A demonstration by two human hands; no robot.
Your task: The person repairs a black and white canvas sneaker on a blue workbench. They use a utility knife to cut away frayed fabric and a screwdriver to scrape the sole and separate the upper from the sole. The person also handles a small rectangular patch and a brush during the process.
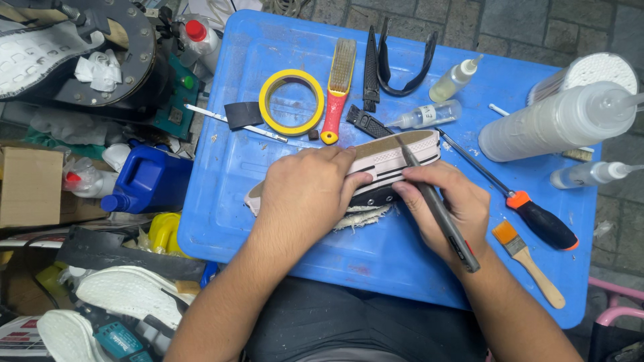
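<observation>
A shoe point(396, 155) lies on its side across a blue plastic tray point(221, 174) on my lap, its tan sole facing away from me. My left hand point(305, 194) presses down on the shoe's middle, fingers curled over its upper. My right hand point(451, 204) holds a slim dark grey tool point(439, 208) like a pen. The tool's tip touches the sole edge near the shoe's right end. Frayed whitish material point(362, 218) sticks out beneath the shoe.
On the tray lie a yellow tape roll point(292, 102), a red-handled brush point(337, 90), black straps point(402, 64), small glue bottles point(429, 115), a black-and-orange screwdriver point(530, 211), a paintbrush point(526, 261) and large white bottles point(557, 121). A blue jug point(151, 177) and white soles point(124, 291) crowd the left.
</observation>
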